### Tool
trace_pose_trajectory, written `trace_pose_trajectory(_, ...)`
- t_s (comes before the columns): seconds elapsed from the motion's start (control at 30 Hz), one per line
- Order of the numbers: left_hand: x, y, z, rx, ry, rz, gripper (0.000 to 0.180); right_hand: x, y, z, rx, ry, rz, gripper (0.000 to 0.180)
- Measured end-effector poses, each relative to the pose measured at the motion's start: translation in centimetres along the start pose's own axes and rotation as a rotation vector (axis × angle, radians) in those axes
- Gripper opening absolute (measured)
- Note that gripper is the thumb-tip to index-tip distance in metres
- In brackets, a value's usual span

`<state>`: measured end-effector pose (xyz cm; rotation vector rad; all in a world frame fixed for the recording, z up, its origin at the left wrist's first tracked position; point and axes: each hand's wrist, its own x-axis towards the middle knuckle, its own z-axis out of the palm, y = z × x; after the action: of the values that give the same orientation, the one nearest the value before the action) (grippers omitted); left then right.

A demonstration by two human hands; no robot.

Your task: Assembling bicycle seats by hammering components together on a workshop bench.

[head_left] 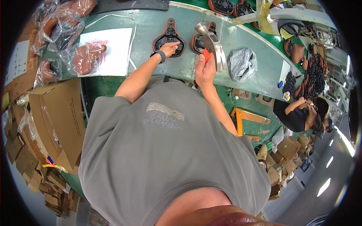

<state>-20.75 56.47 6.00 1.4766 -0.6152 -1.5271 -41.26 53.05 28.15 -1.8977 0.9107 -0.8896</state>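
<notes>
right hand point(204, 71) is wrapped tight round the orange handle of a metal hammer point(212, 44), head tipped up and away from the bench, looks like that's so there's room to swing. left hand point(169, 48), with a dark wristband, rests fingers-down on an upturned bike saddle point(169, 37), probably pinning it flat so it can't skid on the green bench point(158, 71). so the saddle sits under the left palm, just left of the hammer. a second saddle point(199, 40) lies right behind the hammer, crumpled plastic bag point(242, 63) further right.
</notes>
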Motion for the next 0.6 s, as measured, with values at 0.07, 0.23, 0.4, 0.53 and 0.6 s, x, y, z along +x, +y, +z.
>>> trace_pose_trajectory(0.07, -1.1, -0.6, 0.1, 0.053, 0.080, 0.086, 0.046, -0.6, 1.5, 1.2, -0.041, -0.004, -0.044, 0.030)
trace_pose_trajectory(0.23, -7.1, 0.1, -1.4, -0.385, 0.448, 0.094, 0.031, -3.6, 10.1, 3.1, -0.539, -0.336, 0.311, 0.032)
trace_pose_trajectory(0.4, -11.0, 0.2, -2.6, -0.408, 0.441, 0.113, 0.031, -4.0, 15.0, -2.6, -0.621, -0.518, 0.355, 0.033)
trace_pose_trajectory(0.53, -10.7, 2.0, -2.7, -0.244, 0.447, 0.173, 0.027, -7.7, 13.5, -3.8, -0.594, -0.411, 0.434, 0.035)
trace_pose_trajectory(0.6, -9.3, 2.5, -3.3, -0.085, 0.464, 0.177, 0.028, -8.6, 13.1, -3.8, -0.551, -0.355, 0.466, 0.037)
